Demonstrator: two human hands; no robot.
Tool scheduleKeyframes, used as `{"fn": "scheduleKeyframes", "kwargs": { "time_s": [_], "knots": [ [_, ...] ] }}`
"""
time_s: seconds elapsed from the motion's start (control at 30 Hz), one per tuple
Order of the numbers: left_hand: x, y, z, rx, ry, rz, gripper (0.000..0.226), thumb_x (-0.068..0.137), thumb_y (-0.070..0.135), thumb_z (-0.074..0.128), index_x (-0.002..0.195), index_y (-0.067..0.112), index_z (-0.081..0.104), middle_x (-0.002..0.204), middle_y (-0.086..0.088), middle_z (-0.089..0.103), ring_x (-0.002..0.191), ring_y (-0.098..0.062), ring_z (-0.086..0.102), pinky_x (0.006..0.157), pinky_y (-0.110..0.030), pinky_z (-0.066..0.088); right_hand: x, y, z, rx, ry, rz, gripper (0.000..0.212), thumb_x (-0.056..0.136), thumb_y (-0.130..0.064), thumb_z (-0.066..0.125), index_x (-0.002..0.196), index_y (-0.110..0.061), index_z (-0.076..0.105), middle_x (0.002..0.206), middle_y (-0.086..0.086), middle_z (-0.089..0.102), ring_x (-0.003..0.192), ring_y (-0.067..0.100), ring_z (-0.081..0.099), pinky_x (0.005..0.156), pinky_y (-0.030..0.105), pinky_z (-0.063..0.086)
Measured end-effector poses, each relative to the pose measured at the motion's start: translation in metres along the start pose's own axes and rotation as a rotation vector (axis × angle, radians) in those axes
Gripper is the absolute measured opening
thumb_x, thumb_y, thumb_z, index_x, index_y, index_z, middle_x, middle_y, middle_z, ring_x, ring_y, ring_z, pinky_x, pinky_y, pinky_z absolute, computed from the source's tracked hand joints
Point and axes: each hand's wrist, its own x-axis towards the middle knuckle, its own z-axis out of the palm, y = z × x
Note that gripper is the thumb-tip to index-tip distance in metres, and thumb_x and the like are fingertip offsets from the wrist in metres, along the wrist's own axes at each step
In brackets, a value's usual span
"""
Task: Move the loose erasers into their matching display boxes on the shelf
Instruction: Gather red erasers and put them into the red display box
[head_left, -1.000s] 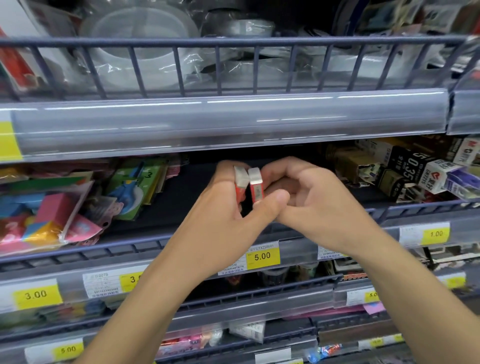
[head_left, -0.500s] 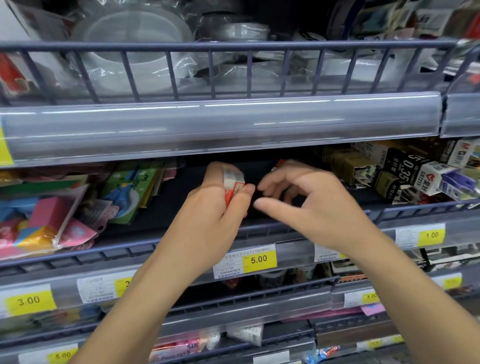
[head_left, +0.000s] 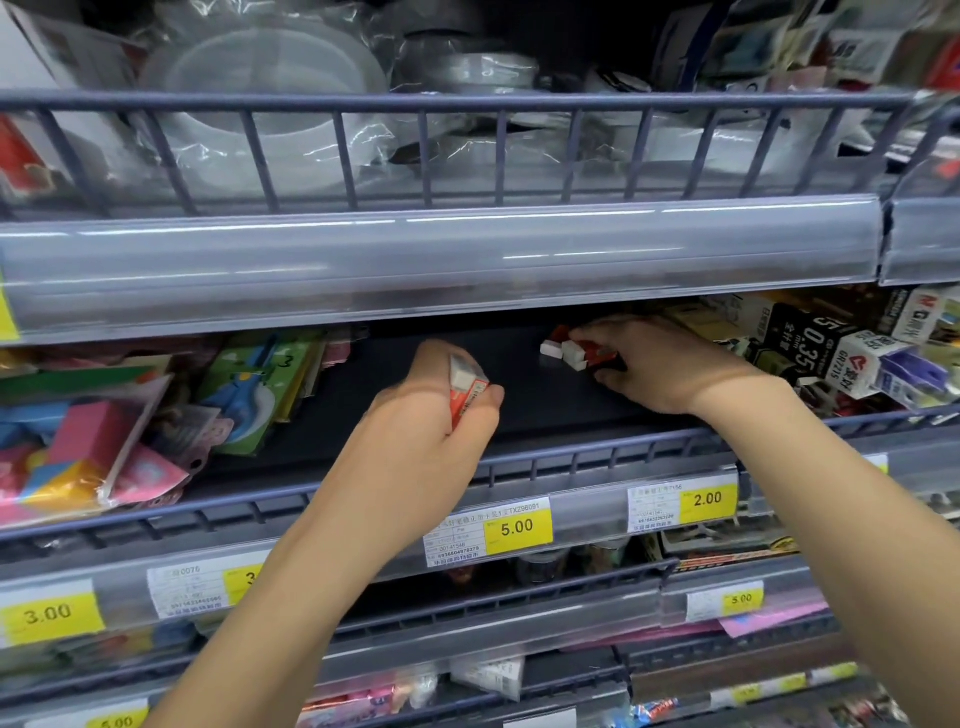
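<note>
Since half a second ago, the right hand (head_left: 670, 366) has gone deeper into the shelf (head_left: 395, 395), toward 1 o'clock, and the two hands are now well apart; the left hand (head_left: 441, 415) has stayed near the centre with its eraser.

Left hand: fingers and thumb are curled round one eraser (head_left: 465, 389), red sleeve with a white end, which stands tilted with the white end uppermost. It hangs over the dark bare floor of the shelf, behind the front rail (head_left: 571, 457).

Right hand: its fingers curl down onto two or three loose erasers (head_left: 566, 353) lying on the shelf floor at 1 o'clock from the left hand. Their white ends point toward 9 o'clock and stick out past the fingertips; the red sleeves lie under the fingers. Whether they are lifted or only touched, I cannot tell.

At 3 o'clock of the right hand stand boxes (head_left: 810, 343), black, white and purple, crowded together. At 9 o'clock lie coloured packs (head_left: 78, 441) in clear wrap. A yellow 5.00 tag (head_left: 517, 527) sits on the rail strip at 6 o'clock, below the left wrist, and a 2.00 tag (head_left: 707, 500) below the right forearm.
</note>
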Motion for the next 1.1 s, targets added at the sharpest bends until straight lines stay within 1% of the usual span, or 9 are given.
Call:
{"fn": "scheduleKeyframes", "kwargs": {
  "time_s": [0.13,0.27,0.37,0.47,0.67,0.83,0.9,0.97,1.1],
  "knots": [
    [0.001,-0.002,0.0,0.009,0.008,-0.022,0.021,0.102,0.043,0.055,0.087,0.034,0.044,0.062,0.033,0.058,0.055,0.003,0.056,0.048,-0.011,0.039,0.001,0.0,-0.002,-0.032,0.106,0.01,0.031,0.098,-0.032,0.06,0.127,-0.04,0.058,0.123,0.001,0.067,0.109,0.028,0.06,0.084,0.031,0.046],
    [0.0,0.001,-0.002,-0.029,0.002,-0.052,0.02,0.099,0.047,0.058,0.091,0.035,0.045,0.061,0.035,0.057,0.055,0.005,0.056,0.046,-0.01,0.038,-0.006,-0.004,-0.004,-0.024,0.166,0.042,0.031,0.096,-0.033,0.063,0.125,-0.041,0.059,0.121,-0.003,0.067,0.114,0.027,0.059,0.091,0.033,0.048],
    [-0.003,0.005,-0.004,-0.094,0.017,-0.082,0.027,0.091,0.06,0.061,0.096,0.038,0.047,0.057,0.029,0.057,0.051,0.001,0.055,0.045,-0.01,0.038,-0.023,-0.022,-0.004,0.373,0.24,-0.015,0.03,0.089,-0.025,0.075,0.11,-0.043,0.064,0.103,-0.013,0.068,0.103,0.016,0.063,0.094,0.031,0.05],
    [-0.005,0.011,-0.005,-0.15,0.049,-0.089,0.045,0.076,0.079,0.061,0.098,0.042,0.047,0.063,0.028,0.058,0.057,0.003,0.056,0.05,-0.008,0.041,-0.052,-0.055,0.002,0.789,0.308,-0.191,0.03,0.082,-0.02,0.081,0.103,-0.036,0.068,0.096,-0.008,0.072,0.092,0.014,0.068,0.088,0.036,0.055],
    [-0.008,0.021,-0.003,-0.236,0.083,-0.103,0.059,0.065,0.083,0.06,0.105,0.042,0.046,0.087,0.02,0.068,0.084,0.005,0.065,0.062,-0.009,0.047,-0.077,-0.094,0.016,0.963,0.307,-0.276,0.03,0.075,-0.035,0.07,0.105,-0.035,0.065,0.098,-0.01,0.072,0.092,0.015,0.071,0.08,0.04,0.06],
    [-0.008,0.021,-0.002,-0.25,0.107,-0.111,0.03,0.086,0.053,0.066,0.105,0.035,0.05,0.088,0.028,0.067,0.073,0.001,0.065,0.055,-0.01,0.047,-0.075,-0.107,0.024,0.943,0.343,-0.286,0.028,0.074,-0.033,0.071,0.1,-0.037,0.061,0.09,-0.011,0.07,0.08,0.014,0.068,0.07,0.036,0.06],
    [-0.007,0.018,-0.004,-0.254,0.101,-0.113,0.021,0.091,0.038,0.065,0.105,0.034,0.05,0.089,0.022,0.068,0.075,0.002,0.064,0.055,-0.009,0.046,-0.073,-0.11,0.027,0.932,0.357,-0.29,0.027,0.074,-0.028,0.072,0.098,-0.035,0.061,0.091,-0.01,0.068,0.081,0.014,0.068,0.07,0.036,0.059],
    [-0.007,0.015,-0.005,-0.271,0.098,-0.11,0.021,0.091,0.029,0.065,0.106,0.033,0.051,0.078,0.011,0.068,0.069,0.0,0.063,0.053,-0.01,0.045,-0.072,-0.112,0.027,0.914,0.348,-0.304,0.027,0.074,-0.027,0.071,0.099,-0.033,0.062,0.093,-0.011,0.067,0.083,0.014,0.068,0.07,0.035,0.059],
    [-0.004,0.01,-0.008,-0.264,0.085,-0.114,0.016,0.084,0.011,0.065,0.087,0.013,0.049,0.052,0.021,0.051,0.048,-0.001,0.048,0.044,-0.008,0.035,-0.072,-0.106,0.02,0.865,0.267,-0.345,0.03,0.078,-0.032,0.076,0.106,-0.031,0.066,0.098,-0.014,0.068,0.09,0.011,0.069,0.074,0.029,0.058]
  ]
}}
